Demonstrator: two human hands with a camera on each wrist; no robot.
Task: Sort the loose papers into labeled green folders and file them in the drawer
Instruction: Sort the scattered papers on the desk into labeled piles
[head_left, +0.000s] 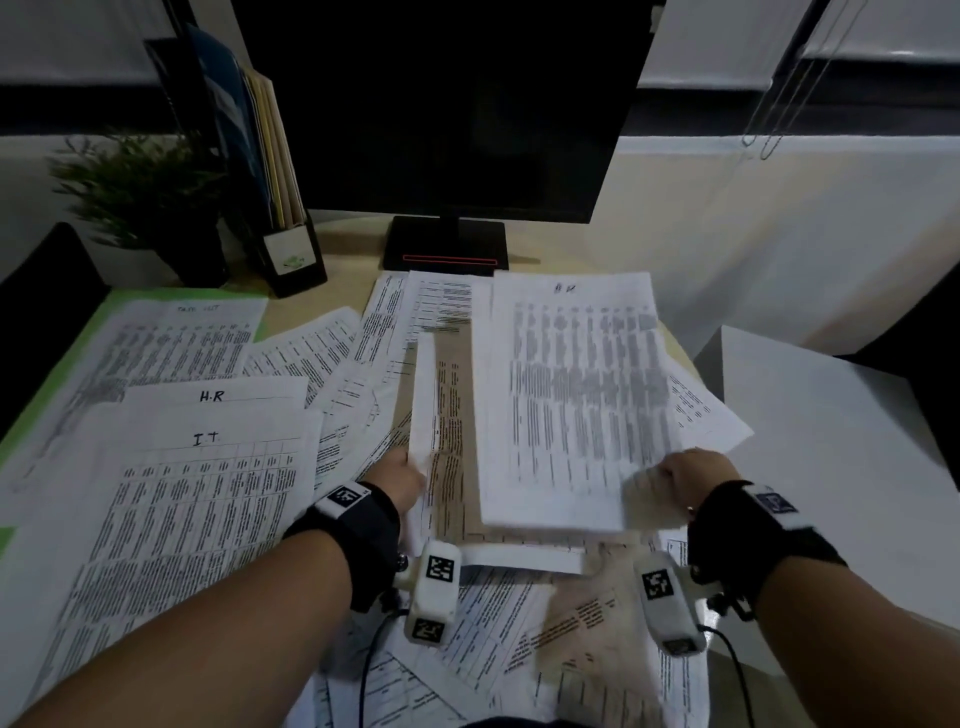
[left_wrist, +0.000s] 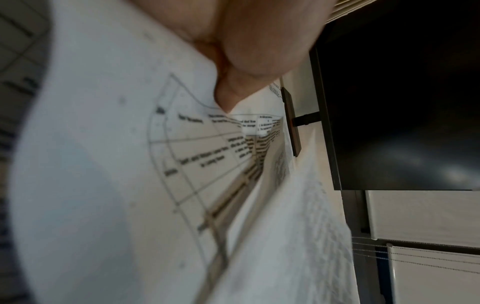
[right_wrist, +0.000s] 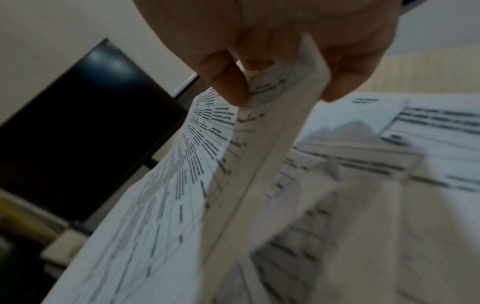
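Observation:
Loose printed papers cover the desk. My right hand (head_left: 675, 480) pinches the near corner of a thick stack of table-printed sheets (head_left: 571, 395) and holds it lifted above the pile; in the right wrist view the thumb and fingers (right_wrist: 228, 82) clamp that stack (right_wrist: 259, 164). My left hand (head_left: 402, 480) grips the near edge of a curled sheet (head_left: 423, 405), seen up close as a bent sheet (left_wrist: 130, 164) under the fingers (left_wrist: 233, 86). A green folder (head_left: 111, 306) lies at the far left under sheets. Pages headed "H.R" (head_left: 212, 396) and "I.T" (head_left: 206, 439) lie on the left.
A dark monitor (head_left: 441, 104) on its stand (head_left: 447, 249) is at the back centre. A black file holder with folders (head_left: 249, 156) and a potted plant (head_left: 140, 192) stand back left. A white cabinet top (head_left: 831, 441) is on the right.

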